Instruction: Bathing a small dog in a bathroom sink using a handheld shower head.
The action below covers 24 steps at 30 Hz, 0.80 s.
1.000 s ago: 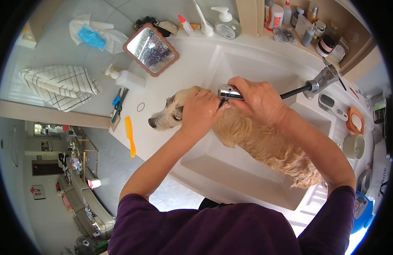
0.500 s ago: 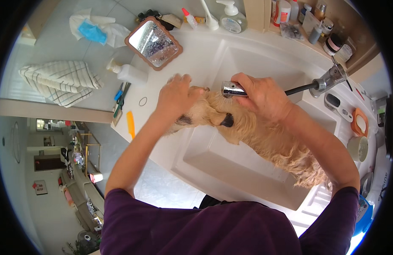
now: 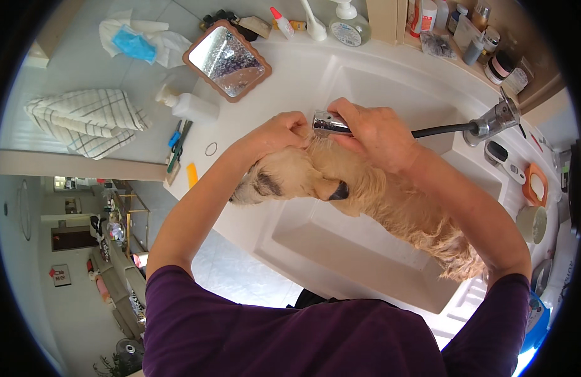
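Note:
A tan, wet-furred dog [image 3: 391,201] is in the white sink [image 3: 328,257], its head at the left and its hindquarters at the lower right. The near ear [image 3: 339,190] has a dark tip. My left hand [image 3: 281,133] is closed at the far side of the head, its fingers curled where the far ear is, mostly hiding it. My right hand [image 3: 378,135] grips a chrome pull-out shower head [image 3: 330,123] just above the neck, beside my left fingertips. From it a black hose [image 3: 444,130] runs to the chrome faucet [image 3: 494,122]. Water cannot be made out.
On the left counter lie a framed mirror [image 3: 228,61], a white pump bottle [image 3: 196,108], scissors [image 3: 179,147] and a yellow comb [image 3: 191,174]. A brush [image 3: 504,160], an orange soap dish [image 3: 535,185] and a cup [image 3: 530,224] sit along the right rim. Bottles [image 3: 476,47] fill a shelf.
My left hand has moved right and its fingers have closed at the far ear. The shower head has shifted slightly left and up. The dog's head now shows more below my left hand.

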Available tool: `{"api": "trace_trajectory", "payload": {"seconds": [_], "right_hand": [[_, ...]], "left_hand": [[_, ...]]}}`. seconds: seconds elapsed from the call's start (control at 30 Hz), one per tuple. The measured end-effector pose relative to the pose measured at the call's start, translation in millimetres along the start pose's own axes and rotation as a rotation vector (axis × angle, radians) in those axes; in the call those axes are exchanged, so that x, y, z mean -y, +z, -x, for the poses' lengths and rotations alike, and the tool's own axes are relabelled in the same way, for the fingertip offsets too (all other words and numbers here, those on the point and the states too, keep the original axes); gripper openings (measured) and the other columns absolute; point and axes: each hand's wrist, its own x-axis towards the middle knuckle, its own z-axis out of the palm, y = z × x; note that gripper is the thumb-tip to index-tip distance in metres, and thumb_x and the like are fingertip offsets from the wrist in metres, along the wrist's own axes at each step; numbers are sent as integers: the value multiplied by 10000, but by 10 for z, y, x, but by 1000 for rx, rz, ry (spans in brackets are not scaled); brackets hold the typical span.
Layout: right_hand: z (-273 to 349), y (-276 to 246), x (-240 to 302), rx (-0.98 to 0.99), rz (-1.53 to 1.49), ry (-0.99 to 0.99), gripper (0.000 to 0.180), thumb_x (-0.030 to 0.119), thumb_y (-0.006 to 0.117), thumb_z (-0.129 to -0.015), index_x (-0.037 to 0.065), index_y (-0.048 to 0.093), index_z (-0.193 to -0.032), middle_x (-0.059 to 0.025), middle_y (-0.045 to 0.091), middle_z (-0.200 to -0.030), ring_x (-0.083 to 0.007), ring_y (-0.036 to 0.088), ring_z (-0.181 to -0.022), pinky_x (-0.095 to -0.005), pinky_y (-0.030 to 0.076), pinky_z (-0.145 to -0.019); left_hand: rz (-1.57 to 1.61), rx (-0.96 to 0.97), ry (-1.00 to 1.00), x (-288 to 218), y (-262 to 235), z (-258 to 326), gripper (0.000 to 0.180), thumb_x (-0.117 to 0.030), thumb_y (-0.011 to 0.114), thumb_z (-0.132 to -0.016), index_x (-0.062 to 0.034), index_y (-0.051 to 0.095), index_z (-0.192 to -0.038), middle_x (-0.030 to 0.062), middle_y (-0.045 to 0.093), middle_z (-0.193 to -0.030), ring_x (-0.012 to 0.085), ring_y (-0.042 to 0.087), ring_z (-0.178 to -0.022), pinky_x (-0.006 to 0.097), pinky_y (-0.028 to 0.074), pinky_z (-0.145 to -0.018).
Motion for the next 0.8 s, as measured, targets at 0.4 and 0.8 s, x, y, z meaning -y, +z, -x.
{"api": "trace_trajectory", "payload": {"seconds": [0.4,0.8], "right_hand": [[-56,46,23,-72,-10,24,318,239,650,-880,75,460,-1075,-125,657,-802,-323,646,-685,-411,512,-601],[-18,-8,76,220,-100,116,326,251,624,-906,66,463,-1121,-155,675,-893,-350,650,-814,-443,502,-707]], "left_hand": [[-41,-129,102,-164,175,33,236,-173,559,-919,-4,632,-1066,68,649,-926,133,585,-852,291,481,-779],[-246,342,-437,147,222,-149,603,-565,665,-811,-26,670,-1080,109,654,-921,197,618,-848,349,482,-708]]}}
